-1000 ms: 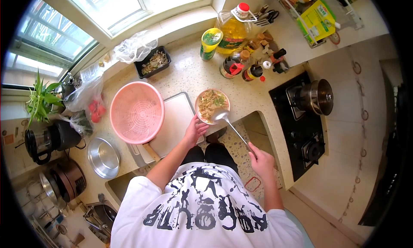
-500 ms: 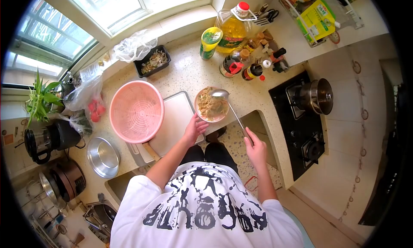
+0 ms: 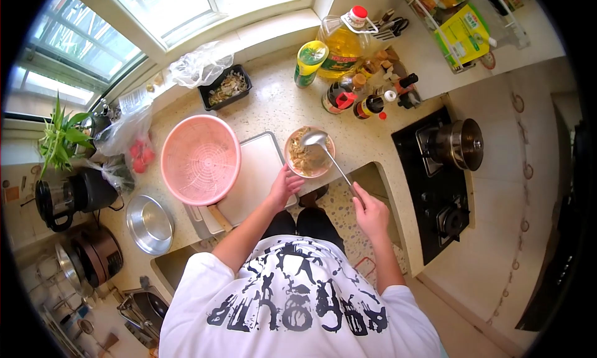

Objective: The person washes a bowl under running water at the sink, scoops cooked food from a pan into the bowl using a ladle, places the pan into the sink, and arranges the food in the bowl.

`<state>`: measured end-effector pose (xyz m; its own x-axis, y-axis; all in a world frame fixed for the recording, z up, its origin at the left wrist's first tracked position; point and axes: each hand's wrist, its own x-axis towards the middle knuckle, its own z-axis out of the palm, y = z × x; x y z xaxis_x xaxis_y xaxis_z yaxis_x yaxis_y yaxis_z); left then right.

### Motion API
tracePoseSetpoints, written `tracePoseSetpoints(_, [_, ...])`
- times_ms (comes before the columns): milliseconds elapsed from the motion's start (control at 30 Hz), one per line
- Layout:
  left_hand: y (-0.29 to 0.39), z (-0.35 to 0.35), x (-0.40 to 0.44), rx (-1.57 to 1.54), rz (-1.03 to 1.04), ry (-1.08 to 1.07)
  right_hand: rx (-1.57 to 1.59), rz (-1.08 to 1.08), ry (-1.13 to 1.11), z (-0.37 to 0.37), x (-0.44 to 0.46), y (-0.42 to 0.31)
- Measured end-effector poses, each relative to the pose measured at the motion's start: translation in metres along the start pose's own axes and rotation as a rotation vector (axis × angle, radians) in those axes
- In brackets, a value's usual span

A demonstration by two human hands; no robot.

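Note:
A bowl point(image 3: 331, 162) of shredded, brownish food point(image 3: 303, 156) stands on the counter near its front edge. My left hand point(image 3: 286, 185) is at the bowl's near left side, fingers stretched and apart, the fingertips close to or against its rim; I cannot tell how firmly they touch. In my right hand point(image 3: 372, 214) is the handle of a metal ladle point(image 3: 315, 138). The ladle's round head hangs over the food and hides part of it; whether it touches the food is unclear.
Left of the bowl lie a white cutting board point(image 3: 258, 165) and a pink colander point(image 3: 202, 159). A metal basin point(image 3: 149, 224) stands farther left. Behind are a black tray point(image 3: 225, 87), an oil jug point(image 3: 343, 44) and sauce bottles point(image 3: 339, 97). A pot point(image 3: 457, 145) sits on the stove point(image 3: 429, 215) at right.
The ladle's head has shifted slightly within the bowl and shows more of its round back. The view has moved a little; both hands keep nearly the same places.

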<state>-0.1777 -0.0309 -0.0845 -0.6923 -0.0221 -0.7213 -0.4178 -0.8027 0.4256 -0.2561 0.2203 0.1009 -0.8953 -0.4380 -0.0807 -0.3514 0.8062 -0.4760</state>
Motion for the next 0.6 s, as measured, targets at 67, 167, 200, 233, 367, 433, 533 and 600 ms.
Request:
tracePoseSetpoints(67, [0.000,-0.001,-0.001,-0.003,0.011,-0.011,0.012,0.001,-0.002,0.008,0.012,-0.003])
tracePoseSetpoints(167, [0.005,0.003,-0.007,-0.009,0.015,-0.026,0.010,-0.015,0.020,0.025,0.016,-0.001])
tracePoseSetpoints(200, [0.007,0.006,-0.008,-0.011,0.004,-0.014,0.006,-0.025,0.032,0.029,0.016,0.000])
tracePoseSetpoints(233, [0.007,0.009,-0.010,-0.012,-0.007,-0.003,-0.022,-0.024,0.021,0.031,0.014,0.001])
tracePoseSetpoints(367, [0.000,0.008,-0.003,-0.020,-0.047,-0.023,-0.078,-0.017,0.008,0.035,0.000,0.008])
tracePoseSetpoints(433, [-0.002,0.007,-0.002,0.021,-0.054,-0.039,-0.069,-0.003,0.012,0.033,-0.001,0.007])
tracePoseSetpoints(533, [0.002,0.009,-0.006,0.109,-0.022,-0.061,-0.043,0.006,0.041,0.034,-0.001,0.004])
tracePoseSetpoints(600, [-0.001,0.007,-0.002,0.114,-0.034,-0.088,-0.025,-0.031,0.094,0.045,0.000,0.008])
